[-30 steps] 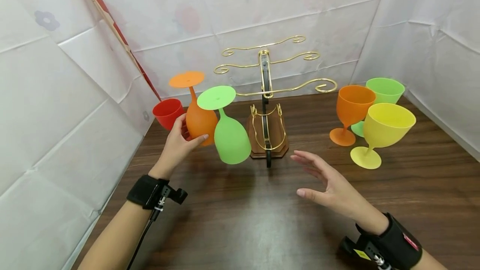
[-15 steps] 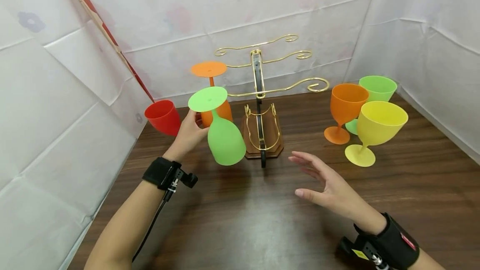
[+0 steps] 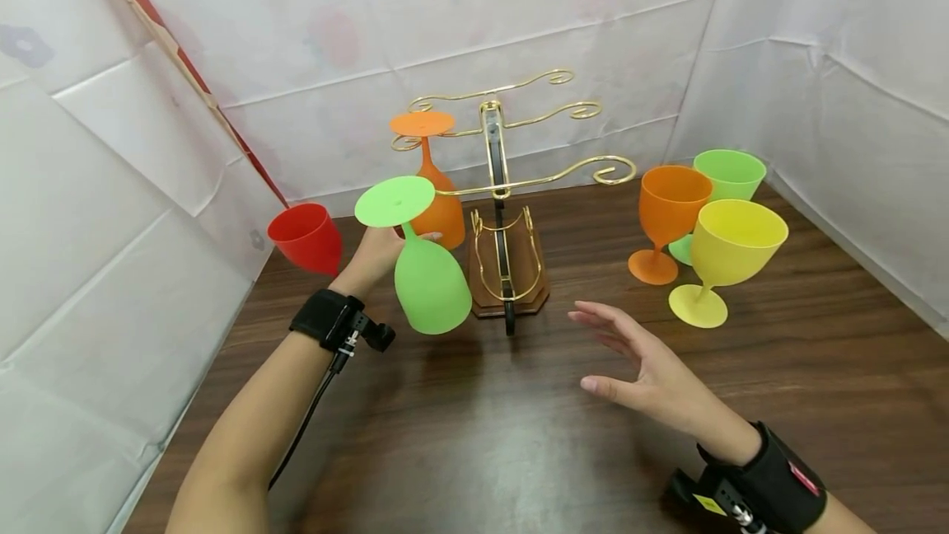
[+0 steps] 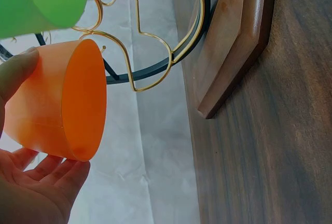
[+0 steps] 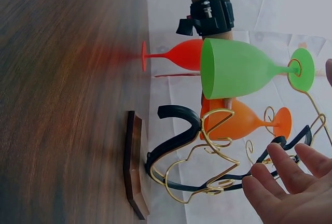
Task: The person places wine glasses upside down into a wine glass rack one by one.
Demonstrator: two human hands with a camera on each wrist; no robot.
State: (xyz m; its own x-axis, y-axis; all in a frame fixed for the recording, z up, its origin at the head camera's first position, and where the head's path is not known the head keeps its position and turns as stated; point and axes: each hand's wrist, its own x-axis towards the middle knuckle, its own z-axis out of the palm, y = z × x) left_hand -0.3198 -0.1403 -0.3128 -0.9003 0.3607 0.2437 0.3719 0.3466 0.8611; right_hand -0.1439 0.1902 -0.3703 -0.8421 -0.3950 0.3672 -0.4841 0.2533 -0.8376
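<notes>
My left hand (image 3: 376, 255) grips the bowl of an orange plastic goblet (image 3: 445, 221), turned upside down with its foot up at the left end of the rack's middle arm. In the left wrist view, thumb and fingers lie on opposite sides of the orange bowl (image 4: 39, 99). A green goblet (image 3: 433, 291) hangs upside down from the left end of the nearest arm of the gold wire rack (image 3: 544, 180), overlapping part of the left hand. My right hand (image 3: 645, 361) is held in front of the rack, fingers apart and holding nothing.
A red goblet (image 3: 304, 239) stands upright at the left, behind my left forearm. Upright at the right are an orange goblet (image 3: 670, 200), a green goblet (image 3: 734, 171) and a yellow goblet (image 3: 737, 245). The rack's wooden base (image 3: 530, 270) rests on the dark table (image 3: 474, 452).
My left hand has carried the upside-down orange goblet right and back, from beside the green goblet to the rack's middle arm. The right hand has stayed about where it was.
</notes>
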